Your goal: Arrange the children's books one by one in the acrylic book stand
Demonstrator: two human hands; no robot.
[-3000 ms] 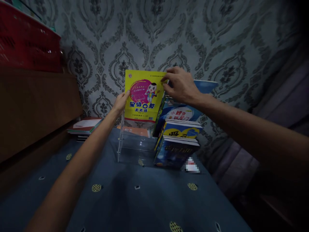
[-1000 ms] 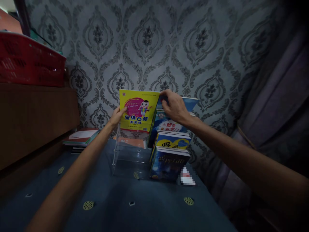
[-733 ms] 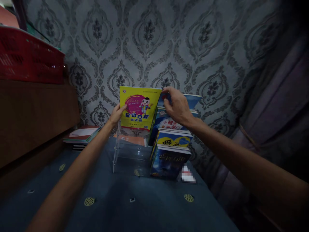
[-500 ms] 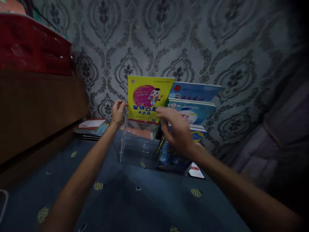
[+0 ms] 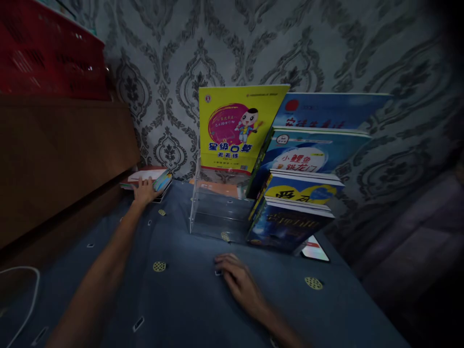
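My left hand (image 5: 145, 192) reaches to the pile of books (image 5: 150, 175) at the left, fingers spread over its near edge. My right hand (image 5: 239, 280) rests low over the dark blue cloth, fingers loosely extended and nothing in them. In front of it stands a clear acrylic book rack (image 5: 213, 212) with stepped tiers. A yellow workbook (image 5: 232, 121) with a cartoon child leans upright in the back tier. To its right, more books stand in steps: a blue storybook (image 5: 326, 108), a teal book (image 5: 322, 145), a blue-and-yellow book (image 5: 308, 186) and a dark blue book (image 5: 286, 224).
A phone (image 5: 314, 249) with a lit screen lies right of the rack. A brown wooden cabinet (image 5: 65, 154) borders the left side, with a red plastic basket (image 5: 54, 53) on top. Patterned wallpaper (image 5: 174, 96) rises behind. A white cable (image 5: 36, 285) curves at lower left.
My left hand has left the rack's side and moved left onto the pile of books. My right hand has dropped from the books to the cloth. The view has shifted closer.
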